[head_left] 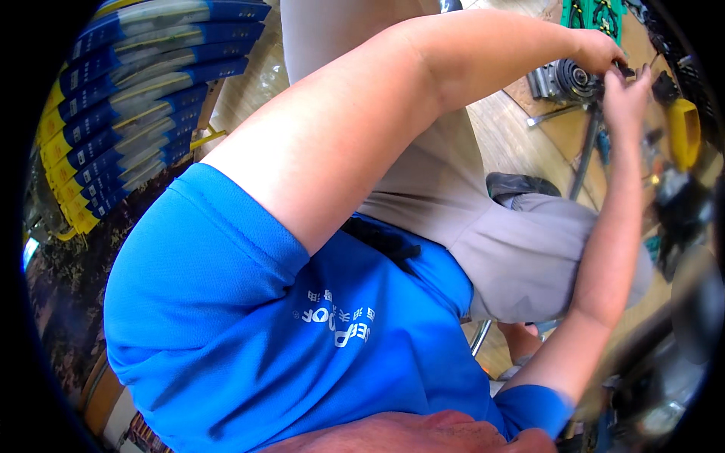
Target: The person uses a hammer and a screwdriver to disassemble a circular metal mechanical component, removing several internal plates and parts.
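At the upper right my left hand [598,50] has its fingers curled together around a small dark part [624,70] that is too small to name. My right hand [627,98] comes up from below and meets it there, its fingers bent at the same spot. What exactly each set of fingers grips is mostly hidden. Just left of both hands lies a metal machine part with a round grooved pulley [575,79]. It rests on a brown board [555,124]. A screwdriver [553,115] lies below the pulley.
A green tray of pliers [593,19] lies beyond my hands. To their right is a yellow tool or bottle [683,134] among blurred dark items. A long dark bar [585,155] lies below the pulley. Blue and yellow packets [143,98] hang at the left.
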A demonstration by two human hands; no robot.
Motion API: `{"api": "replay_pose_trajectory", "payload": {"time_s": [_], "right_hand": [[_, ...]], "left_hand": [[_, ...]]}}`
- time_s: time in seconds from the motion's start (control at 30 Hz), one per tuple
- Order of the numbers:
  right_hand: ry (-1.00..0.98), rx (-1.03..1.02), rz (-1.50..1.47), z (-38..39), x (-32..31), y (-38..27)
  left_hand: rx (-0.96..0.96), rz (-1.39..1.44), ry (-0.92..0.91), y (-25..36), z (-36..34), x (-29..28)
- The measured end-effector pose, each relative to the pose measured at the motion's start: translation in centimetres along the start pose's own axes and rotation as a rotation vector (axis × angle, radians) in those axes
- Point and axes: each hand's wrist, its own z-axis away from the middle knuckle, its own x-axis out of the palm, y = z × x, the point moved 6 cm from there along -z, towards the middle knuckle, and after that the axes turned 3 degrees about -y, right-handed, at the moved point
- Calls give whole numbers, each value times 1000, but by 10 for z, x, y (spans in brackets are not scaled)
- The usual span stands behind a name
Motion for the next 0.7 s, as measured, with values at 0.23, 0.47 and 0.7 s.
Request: {"api": "replay_pose_trajectory", "payload": {"time_s": [0.23, 0.47, 0.7], "right_hand": [[-20, 157, 6, -9, 6, 40], [-165, 163, -299, -5, 7, 28], [-210, 125, -241, 5, 5, 25]], "left_hand": [[-86, -37, 139, 34, 25, -18], [-145, 33, 152, 29, 25, -27], [-152, 60, 111, 23, 16, -23]]}}
